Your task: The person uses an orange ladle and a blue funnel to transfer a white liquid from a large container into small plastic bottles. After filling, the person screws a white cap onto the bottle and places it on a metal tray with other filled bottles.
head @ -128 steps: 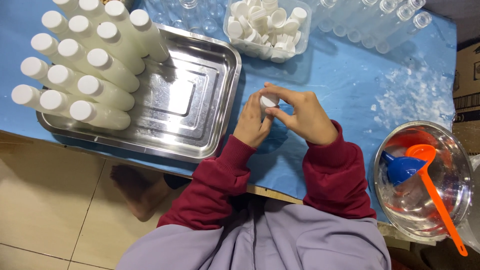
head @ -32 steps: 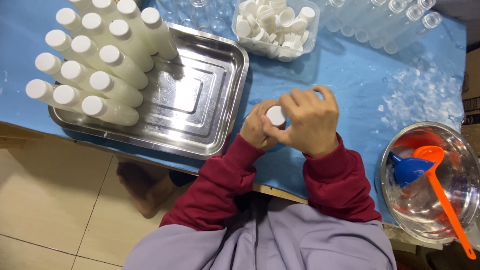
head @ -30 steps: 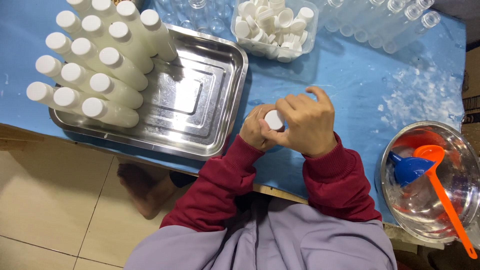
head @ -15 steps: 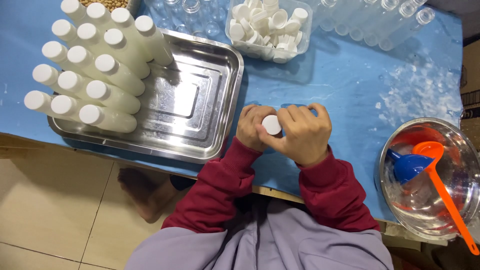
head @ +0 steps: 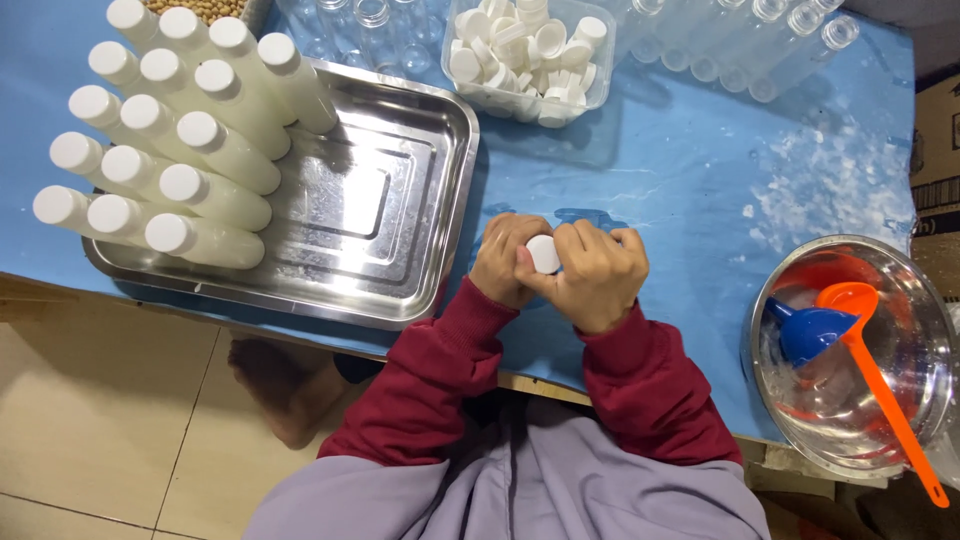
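Head view, looking straight down: your left hand (head: 505, 260) and right hand (head: 596, 278) meet over the blue bench (head: 690, 170), and between them you hold a small bottle with a white cap (head: 544, 254). The fingers (head: 575, 243) of your right hand curl tightly over the cap's edge; the left hand's fingers wrap the bottle's body, which is hidden beneath them. Only the round cap top shows.

Just left of your left fingers lies a steel tray (head: 400, 200), its near half bare. On the tray's far left side, well away from your fingers, stands a cluster of capped white bottles (head: 180, 130). Beyond your fingers, toward the back of the bench, sits a clear tub of loose white caps (head: 527, 55), with uncapped clear bottles (head: 740, 40) lined up beside it. Well to the right of your right fingers rests a metal bowl (head: 925, 330) holding a blue funnel (head: 806, 332) and an orange scoop (head: 870, 360).
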